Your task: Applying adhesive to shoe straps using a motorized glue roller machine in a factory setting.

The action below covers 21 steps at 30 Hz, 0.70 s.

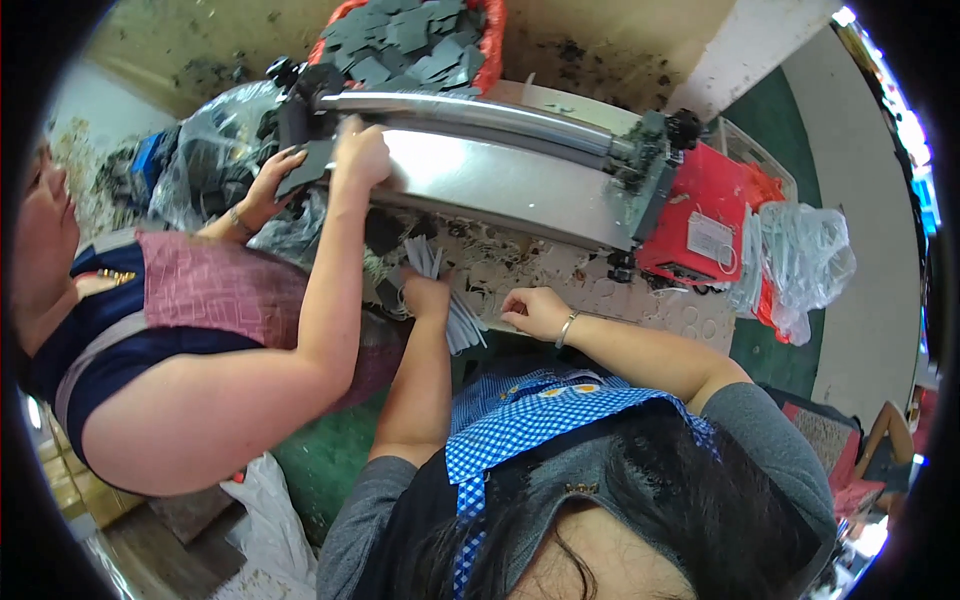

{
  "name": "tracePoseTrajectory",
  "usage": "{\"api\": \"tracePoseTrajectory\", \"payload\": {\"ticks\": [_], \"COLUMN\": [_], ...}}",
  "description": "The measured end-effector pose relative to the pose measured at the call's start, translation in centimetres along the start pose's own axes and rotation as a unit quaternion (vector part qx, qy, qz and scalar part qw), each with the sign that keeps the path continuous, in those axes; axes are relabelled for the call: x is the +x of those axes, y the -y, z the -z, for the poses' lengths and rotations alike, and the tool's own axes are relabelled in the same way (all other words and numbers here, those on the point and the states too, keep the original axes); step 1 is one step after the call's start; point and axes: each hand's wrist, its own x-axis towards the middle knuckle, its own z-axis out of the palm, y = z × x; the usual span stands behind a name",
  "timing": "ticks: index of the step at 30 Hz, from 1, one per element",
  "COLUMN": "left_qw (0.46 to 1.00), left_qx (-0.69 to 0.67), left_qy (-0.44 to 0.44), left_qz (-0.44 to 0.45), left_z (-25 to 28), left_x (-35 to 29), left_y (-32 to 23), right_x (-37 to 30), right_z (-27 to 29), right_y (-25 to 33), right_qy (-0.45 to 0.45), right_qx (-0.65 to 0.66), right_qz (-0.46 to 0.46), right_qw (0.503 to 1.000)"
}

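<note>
My left hand (426, 296) is closed around a bundle of thin white strips (463, 325), whose ends stick out above and below the fist. My right hand (537, 313), with a bracelet at the wrist, hovers by the near edge of the littered worktop (590, 290). Its fingers are curled in; whether they pinch anything is hidden. Beyond both hands stands a roller machine with a long metal roller (480, 112) and a pale flat plate (480, 180). At my left, a co-worker's hand (362, 158) is at the roller's end, the other holding dark grey flat pieces (305, 168).
A red basket (494, 45) heaped with dark grey squares stands behind the machine. To its right are a red box (700, 220) and clear plastic bags (800, 260). Another plastic bag (215, 150) lies at the left. The co-worker's arm (330, 290) reaches across close to my left arm.
</note>
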Motion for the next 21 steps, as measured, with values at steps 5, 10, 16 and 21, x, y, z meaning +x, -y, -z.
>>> {"api": "tracePoseTrajectory", "payload": {"ticks": [5, 10, 16, 21], "left_qw": [0.998, 0.914, 0.694, 0.598], "left_qx": [0.048, -0.382, -0.419, -0.384], "left_qy": [0.025, 0.047, 0.559, 0.693], "left_qz": [-0.012, -0.126, -0.174, -0.119], "left_z": [0.9, 5.2, 10.8, 8.7], "left_x": [-1.1, -4.2, -15.2, -17.3], "left_y": [-2.3, -2.4, -14.7, -18.9], "right_x": [-1.1, -5.3, -7.5, -11.0], "right_z": [1.3, 5.1, 9.4, 15.1], "right_y": [-2.2, -0.1, 2.5, 6.5], "right_qy": [-0.071, -0.116, 0.015, -0.071], "right_qx": [-0.013, 0.059, 0.459, 0.507], "right_qz": [0.002, 0.039, 0.129, 0.105], "right_qw": [0.997, 0.991, 0.879, 0.852]}}
